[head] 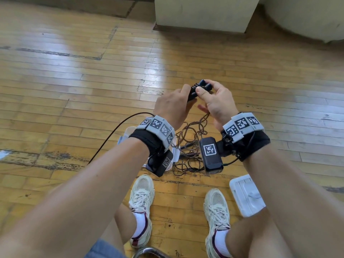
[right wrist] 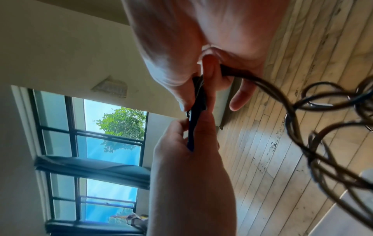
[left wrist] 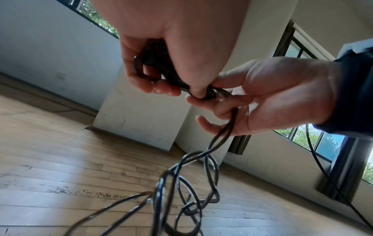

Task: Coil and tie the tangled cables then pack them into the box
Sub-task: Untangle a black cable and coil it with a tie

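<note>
Cable tangle (head: 188, 146) on floor (head: 74, 75) ahead of shoes (head: 142, 202); lid (head: 246, 194) right of shoes.

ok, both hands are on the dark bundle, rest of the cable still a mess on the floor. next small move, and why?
Probably draw up another loop onto the bundle. The left hand and right hand both pinch it, while most of the cable hangs down tangled onto the floor beside the box, so it looks too early to tie.
</note>
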Available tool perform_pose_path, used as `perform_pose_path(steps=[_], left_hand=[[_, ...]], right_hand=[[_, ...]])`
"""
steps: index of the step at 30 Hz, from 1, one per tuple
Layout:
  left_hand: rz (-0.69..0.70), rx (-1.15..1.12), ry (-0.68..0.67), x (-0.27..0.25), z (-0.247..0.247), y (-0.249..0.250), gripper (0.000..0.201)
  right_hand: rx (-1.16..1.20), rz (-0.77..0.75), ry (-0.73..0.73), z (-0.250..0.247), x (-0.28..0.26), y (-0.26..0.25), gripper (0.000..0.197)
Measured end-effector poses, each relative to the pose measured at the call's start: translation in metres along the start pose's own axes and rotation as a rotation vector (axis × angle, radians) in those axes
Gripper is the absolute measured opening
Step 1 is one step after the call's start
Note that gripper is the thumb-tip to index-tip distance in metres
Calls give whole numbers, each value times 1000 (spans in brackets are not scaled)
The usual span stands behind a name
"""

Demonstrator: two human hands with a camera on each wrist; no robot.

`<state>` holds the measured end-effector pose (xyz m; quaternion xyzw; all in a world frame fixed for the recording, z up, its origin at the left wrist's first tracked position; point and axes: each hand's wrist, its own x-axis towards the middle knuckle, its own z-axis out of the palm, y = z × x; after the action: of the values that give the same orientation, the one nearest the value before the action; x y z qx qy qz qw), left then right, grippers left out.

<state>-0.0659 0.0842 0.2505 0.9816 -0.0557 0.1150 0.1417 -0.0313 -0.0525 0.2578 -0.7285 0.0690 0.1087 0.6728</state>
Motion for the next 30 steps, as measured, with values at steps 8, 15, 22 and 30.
perform_pose_path(steps=[8,15,22,30], left_hand=[[-131,-152,-49,10,-2,-12,31],[-255,-639,-88,12,-3,-8,30],[-480,-1286,-132,14,-10,5,31],[-592,-1507,-402,20,-18,6,37]], right_hand=[[-140,0,-280,-8,5,2,29],[-4,-36,-384,-21,6,-1,17],[-123,-164,-213,-18,14,1,27],[49,-175,-232,-25,15,-2,52]])
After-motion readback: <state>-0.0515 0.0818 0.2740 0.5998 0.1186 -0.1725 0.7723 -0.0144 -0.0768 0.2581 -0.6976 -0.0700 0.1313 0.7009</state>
